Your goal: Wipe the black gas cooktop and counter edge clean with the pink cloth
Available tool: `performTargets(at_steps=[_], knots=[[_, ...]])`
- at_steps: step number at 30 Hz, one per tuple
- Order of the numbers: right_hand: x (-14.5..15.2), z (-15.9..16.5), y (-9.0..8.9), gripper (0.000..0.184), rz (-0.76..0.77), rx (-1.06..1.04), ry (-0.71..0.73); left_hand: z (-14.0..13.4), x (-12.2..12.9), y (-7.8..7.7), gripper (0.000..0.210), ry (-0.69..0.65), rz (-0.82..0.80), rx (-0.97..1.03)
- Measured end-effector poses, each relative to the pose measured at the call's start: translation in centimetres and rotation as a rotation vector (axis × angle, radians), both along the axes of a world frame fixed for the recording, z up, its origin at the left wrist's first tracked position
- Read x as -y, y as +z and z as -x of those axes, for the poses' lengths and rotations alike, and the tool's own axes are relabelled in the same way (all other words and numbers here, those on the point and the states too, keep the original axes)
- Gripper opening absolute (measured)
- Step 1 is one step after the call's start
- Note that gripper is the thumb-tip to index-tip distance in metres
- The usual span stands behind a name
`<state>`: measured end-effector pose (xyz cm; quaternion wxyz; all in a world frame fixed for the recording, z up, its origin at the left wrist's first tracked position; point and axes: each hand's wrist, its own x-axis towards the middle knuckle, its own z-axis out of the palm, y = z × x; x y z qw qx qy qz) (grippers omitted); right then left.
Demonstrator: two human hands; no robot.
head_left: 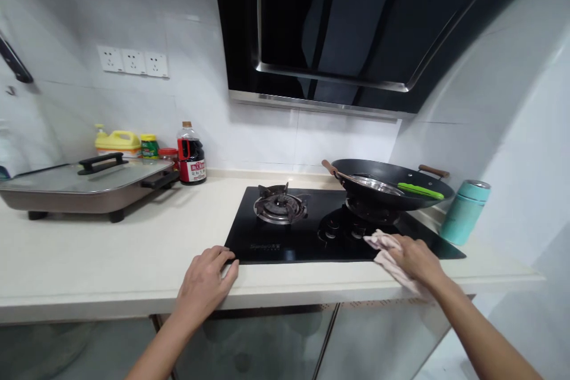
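My right hand is closed around a pale pink cloth, which lies against the front right of the black gas stove, close to its control knobs. Part of the cloth hangs below the palm over the counter. At the stove's front left corner rests my left hand, fingers stretched out and apart, holding nothing. Above the right burner sits a black wok with wooden handles; a metal ladle or strainer and a bright green-handled utensil lie in it. The left burner is bare.
A teal tumbler stands right of the stove. On the left are a lidded electric pan, a dark sauce bottle, a yellow jug and small jars. A black range hood overhangs the stove.
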<state>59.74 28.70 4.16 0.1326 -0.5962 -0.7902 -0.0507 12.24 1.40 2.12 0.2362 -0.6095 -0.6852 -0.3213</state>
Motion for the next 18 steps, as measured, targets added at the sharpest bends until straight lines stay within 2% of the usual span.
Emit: performTargets(at_steps=[2,4,7,12,15,18], knots=[[-1.8,-1.8,0.6,0.045,-0.025,0.041,-0.147,-0.1,0.0,0.0,0.022,0.01,-0.001,-0.006],[-3.0,-2.4,1.3,0.043,-0.035,0.082,-0.2,-0.1,-0.1,-0.1,0.022,0.018,-0.003,-0.015],[-4.0,-0.8,2.0,0.037,-0.011,0.116,-0.087,-0.2,-0.1,-0.1,0.023,0.022,-0.004,-0.027],[-5.7,4.5,1.7,0.036,-0.027,0.043,0.12,-0.2,-0.2,-0.1,0.023,0.017,-0.003,-0.03],[-6.8,6.7,1.7,0.037,-0.017,-0.04,0.197,-0.2,-0.3,-0.1,0.021,0.024,-0.005,-0.025],[-7.2,7.5,2.1,0.039,0.007,-0.1,0.238,-0.3,-0.2,-0.1,0.021,0.04,-0.002,-0.023]])
